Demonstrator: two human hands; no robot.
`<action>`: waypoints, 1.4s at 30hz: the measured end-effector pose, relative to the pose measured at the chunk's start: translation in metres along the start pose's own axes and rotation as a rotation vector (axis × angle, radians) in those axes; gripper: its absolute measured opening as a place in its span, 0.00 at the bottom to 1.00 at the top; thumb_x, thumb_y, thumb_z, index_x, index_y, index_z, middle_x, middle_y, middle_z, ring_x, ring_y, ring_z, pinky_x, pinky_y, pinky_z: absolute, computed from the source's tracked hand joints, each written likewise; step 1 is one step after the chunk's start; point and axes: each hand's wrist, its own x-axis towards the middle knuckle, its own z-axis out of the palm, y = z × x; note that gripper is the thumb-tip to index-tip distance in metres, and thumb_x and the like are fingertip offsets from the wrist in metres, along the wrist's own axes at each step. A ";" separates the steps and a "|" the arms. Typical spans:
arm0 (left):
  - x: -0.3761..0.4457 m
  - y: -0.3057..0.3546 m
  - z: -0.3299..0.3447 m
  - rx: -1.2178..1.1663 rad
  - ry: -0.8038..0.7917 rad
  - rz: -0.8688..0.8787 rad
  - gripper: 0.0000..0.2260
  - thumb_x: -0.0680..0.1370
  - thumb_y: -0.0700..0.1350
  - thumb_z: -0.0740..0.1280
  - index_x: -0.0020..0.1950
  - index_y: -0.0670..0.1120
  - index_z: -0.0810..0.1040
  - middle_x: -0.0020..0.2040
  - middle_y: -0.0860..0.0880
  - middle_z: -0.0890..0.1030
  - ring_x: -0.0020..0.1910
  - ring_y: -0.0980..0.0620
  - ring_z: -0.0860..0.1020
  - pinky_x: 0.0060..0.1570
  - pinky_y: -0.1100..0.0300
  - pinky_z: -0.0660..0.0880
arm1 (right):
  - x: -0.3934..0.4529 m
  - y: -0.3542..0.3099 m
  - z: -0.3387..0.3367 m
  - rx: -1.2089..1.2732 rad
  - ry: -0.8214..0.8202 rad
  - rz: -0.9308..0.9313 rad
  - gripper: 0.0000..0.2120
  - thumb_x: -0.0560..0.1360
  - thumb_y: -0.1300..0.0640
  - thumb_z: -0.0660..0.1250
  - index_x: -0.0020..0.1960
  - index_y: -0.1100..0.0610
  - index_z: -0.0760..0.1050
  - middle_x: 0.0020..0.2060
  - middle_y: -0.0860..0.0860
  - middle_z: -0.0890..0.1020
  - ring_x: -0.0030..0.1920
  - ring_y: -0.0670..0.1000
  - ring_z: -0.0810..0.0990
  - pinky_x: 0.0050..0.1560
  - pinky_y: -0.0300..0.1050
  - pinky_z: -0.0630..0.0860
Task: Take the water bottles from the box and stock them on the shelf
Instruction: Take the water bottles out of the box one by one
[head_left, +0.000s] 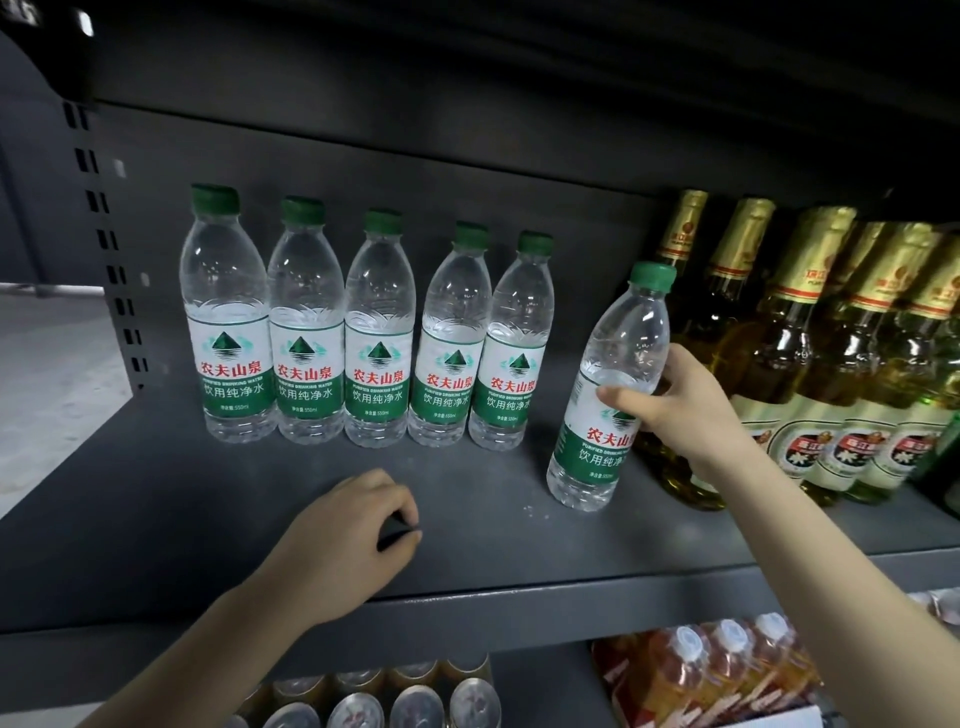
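Bottle in your right hand is tilted, cap leaning right, its base low over the shelf, just left of the beer bottles; you cannot tell whether the base touches the shelf. Your thumb crosses the front of it above the label and your fingers curl round the back, so you have a full grip on its middle.

Five more water bottles stand upright in a row at the back of the same shelf, left of the held one, green caps up and labels facing you. The first three sit close together, then a small gap, then the last two touching. A wider space lies between the row and the bottle you hold.

Your left hand rests on the shelf near its front edge, fingers curled under; something small and dark shows at the fingertips, but you cannot tell what it is.

Cans and orange drink bottles sit on the shelf below.
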 end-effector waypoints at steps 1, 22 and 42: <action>0.000 0.000 0.000 -0.004 0.000 -0.001 0.02 0.76 0.50 0.65 0.46 0.54 0.75 0.47 0.60 0.72 0.48 0.62 0.72 0.50 0.64 0.72 | 0.002 0.000 0.001 0.001 0.006 0.001 0.22 0.67 0.61 0.75 0.57 0.55 0.70 0.49 0.47 0.80 0.48 0.49 0.80 0.50 0.50 0.78; -0.001 -0.001 0.001 0.003 -0.014 -0.024 0.06 0.77 0.54 0.63 0.49 0.54 0.76 0.49 0.60 0.72 0.38 0.66 0.68 0.41 0.73 0.65 | 0.057 0.001 0.027 0.075 0.000 0.114 0.22 0.68 0.65 0.74 0.57 0.60 0.68 0.50 0.54 0.79 0.41 0.49 0.79 0.27 0.35 0.73; -0.001 -0.002 0.004 0.013 0.029 -0.008 0.05 0.76 0.53 0.64 0.47 0.53 0.76 0.47 0.60 0.72 0.47 0.63 0.71 0.49 0.64 0.72 | 0.064 0.003 0.017 0.148 -0.214 0.258 0.30 0.69 0.72 0.69 0.68 0.59 0.64 0.57 0.54 0.77 0.47 0.48 0.77 0.42 0.41 0.74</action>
